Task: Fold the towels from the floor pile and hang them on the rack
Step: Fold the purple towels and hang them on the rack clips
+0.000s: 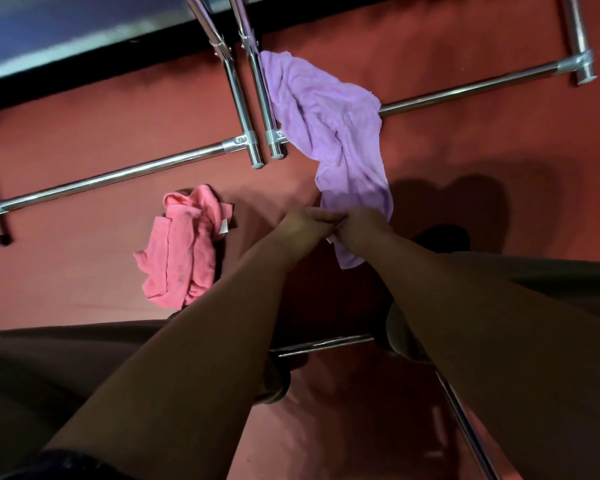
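One head view, wide-angle. Faces steeply down at the floor (pixel 84 289); left hand (pixel 305 225) and right hand (pixel 364 225) near frame centre, close.

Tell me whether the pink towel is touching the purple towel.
Apart. The head view shows bare red floor between the pink towel and the purple towel.

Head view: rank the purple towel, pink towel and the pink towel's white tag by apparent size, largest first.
1. purple towel, partly spread out
2. pink towel, crumpled, so true size is unsure
3. white tag, by far smallest
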`<state>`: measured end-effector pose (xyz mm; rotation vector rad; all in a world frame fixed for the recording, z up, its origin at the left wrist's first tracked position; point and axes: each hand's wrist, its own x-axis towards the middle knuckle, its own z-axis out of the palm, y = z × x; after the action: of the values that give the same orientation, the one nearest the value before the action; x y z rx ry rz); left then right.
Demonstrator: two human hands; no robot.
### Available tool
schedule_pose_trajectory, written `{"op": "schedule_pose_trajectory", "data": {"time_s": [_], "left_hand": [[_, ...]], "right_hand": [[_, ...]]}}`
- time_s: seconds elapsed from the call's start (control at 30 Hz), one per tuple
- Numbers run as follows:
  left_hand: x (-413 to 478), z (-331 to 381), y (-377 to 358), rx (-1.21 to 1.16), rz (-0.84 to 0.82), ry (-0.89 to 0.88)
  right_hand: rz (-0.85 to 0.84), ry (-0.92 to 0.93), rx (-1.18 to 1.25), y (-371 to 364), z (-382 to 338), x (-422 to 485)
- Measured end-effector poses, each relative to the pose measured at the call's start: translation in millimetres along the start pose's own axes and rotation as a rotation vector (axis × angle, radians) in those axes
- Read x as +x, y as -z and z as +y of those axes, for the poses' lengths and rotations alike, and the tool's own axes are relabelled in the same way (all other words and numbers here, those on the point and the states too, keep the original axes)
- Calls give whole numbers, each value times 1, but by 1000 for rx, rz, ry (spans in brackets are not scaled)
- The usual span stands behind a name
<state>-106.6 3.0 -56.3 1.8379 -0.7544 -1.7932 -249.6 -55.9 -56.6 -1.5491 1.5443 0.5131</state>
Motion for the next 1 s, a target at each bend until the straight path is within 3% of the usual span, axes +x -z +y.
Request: {"op": "schedule_pose_trajectory", "data": {"time_s": [0.2, 0.33, 0.43, 0.67, 0.83, 0.9, 1.0], "left_hand": [[-22, 32, 26, 184, 61, -68], [-50, 49, 51, 236, 213, -112], [-73, 64, 72, 285, 236, -185], [-157, 143, 100, 178, 201, -336], [-230, 223, 106, 94, 195, -550], [-259, 252, 108, -5, 214, -619], [-293, 279, 111, -92, 252, -710]], "right_hand": [[-50, 84, 456, 31, -48, -25], [-123, 152, 557, 58, -79, -53], [-115, 218, 529, 79, -96, -83], [72, 450, 283, 149, -141, -161], [373, 585, 25, 219, -170, -245], [467, 642, 40, 238, -178, -279], [498, 749, 264, 248, -181, -316]]}}
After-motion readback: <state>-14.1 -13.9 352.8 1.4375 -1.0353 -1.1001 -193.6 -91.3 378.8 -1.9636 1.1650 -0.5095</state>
